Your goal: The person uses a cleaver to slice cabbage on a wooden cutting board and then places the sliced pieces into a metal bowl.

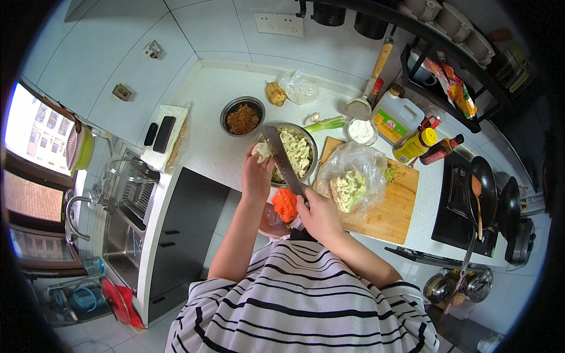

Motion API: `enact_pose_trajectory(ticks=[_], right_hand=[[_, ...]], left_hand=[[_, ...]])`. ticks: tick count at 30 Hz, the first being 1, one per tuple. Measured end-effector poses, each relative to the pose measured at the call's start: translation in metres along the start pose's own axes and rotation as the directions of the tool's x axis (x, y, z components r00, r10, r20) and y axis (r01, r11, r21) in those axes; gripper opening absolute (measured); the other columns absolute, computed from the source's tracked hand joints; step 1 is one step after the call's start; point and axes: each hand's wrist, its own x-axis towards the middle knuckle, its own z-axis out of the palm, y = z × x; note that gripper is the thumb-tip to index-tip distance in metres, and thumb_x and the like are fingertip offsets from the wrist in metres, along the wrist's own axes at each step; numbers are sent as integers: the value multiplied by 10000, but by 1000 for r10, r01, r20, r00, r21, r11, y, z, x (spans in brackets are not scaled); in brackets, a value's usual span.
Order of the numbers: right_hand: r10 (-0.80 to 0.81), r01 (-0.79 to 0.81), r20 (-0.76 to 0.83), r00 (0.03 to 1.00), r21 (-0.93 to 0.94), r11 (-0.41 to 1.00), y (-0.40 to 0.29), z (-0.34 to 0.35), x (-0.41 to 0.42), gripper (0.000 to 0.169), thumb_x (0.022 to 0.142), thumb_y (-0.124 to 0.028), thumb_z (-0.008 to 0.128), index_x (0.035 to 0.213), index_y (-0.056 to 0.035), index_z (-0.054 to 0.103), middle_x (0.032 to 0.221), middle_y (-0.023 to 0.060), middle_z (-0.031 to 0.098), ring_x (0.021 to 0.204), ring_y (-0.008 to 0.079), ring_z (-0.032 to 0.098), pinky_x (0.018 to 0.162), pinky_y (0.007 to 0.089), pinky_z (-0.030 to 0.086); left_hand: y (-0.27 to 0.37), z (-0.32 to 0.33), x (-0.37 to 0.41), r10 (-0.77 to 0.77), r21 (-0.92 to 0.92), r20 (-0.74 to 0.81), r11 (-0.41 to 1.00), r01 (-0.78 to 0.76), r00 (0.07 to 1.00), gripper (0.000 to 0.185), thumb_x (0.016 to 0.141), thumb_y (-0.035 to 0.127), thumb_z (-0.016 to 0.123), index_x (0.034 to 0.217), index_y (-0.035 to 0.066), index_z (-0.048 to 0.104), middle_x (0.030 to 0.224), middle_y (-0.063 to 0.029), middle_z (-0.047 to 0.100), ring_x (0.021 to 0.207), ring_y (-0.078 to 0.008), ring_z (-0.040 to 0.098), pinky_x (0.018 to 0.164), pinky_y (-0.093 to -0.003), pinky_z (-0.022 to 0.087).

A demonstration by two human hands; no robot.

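Observation:
My left hand (258,175) holds a cauliflower floret (261,152) at the left rim of a metal bowl. The bowl (314,155) contains cut cauliflower pieces (296,150). My right hand (318,214) grips the handle of a kitchen knife (282,161); its blade slants over the bowl and lies beside the floret. Right of the bowl, a larger piece of cauliflower (348,189) rests on a clear plastic bag (373,161) on a wooden cutting board (401,212). Chopped green bits (389,173) lie on the board beside the bag.
Behind stand a bowl of brown minced food (242,119), a potato (276,94), a green onion stalk (325,124), garlic (312,118) and a bowl of white powder (362,131). Bottles (415,145) and a black wok (483,194) are at right. An orange-red bag (284,205) is below the bowl.

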Motion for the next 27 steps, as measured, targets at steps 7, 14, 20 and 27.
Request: enact_pose_trajectory(ticks=[7,14,20,27], right_hand=[[-19,20,-23,1000,42,999,0,0,-5,220,860,-145,568,1056,-50,596,653,175,588,558,348,583,504,413,451],[-45,45,-14,999,-10,999,-5,-3,-10,230,862,-154,562,1073,-70,599,641,161,592,564,341,598,500,414,460],[-76,75,-7,997,-57,996,-4,-2,-10,193,860,-160,560,1025,-68,599,652,156,607,577,347,604,512,421,473],[-80,78,-17,997,-85,993,-9,1,-4,132,861,-159,553,927,-49,583,644,161,604,573,351,600,521,433,479]], left_hand=[[4,7,-2,21,53,25,998,-22,999,350,976,165,444,1289,10,427,1186,-115,555,1054,-200,574,901,-306,491],[3,8,-1,83,107,-22,991,-80,996,355,982,209,465,1270,2,464,1203,-90,546,1051,-168,566,896,-284,478],[2,6,-1,117,156,-68,982,-105,991,338,964,219,515,1247,35,507,1181,-42,548,1011,-130,559,876,-273,479],[0,16,-9,211,289,-152,944,-160,966,354,953,255,540,1244,54,525,1178,-33,553,1006,-108,544,862,-255,469]])
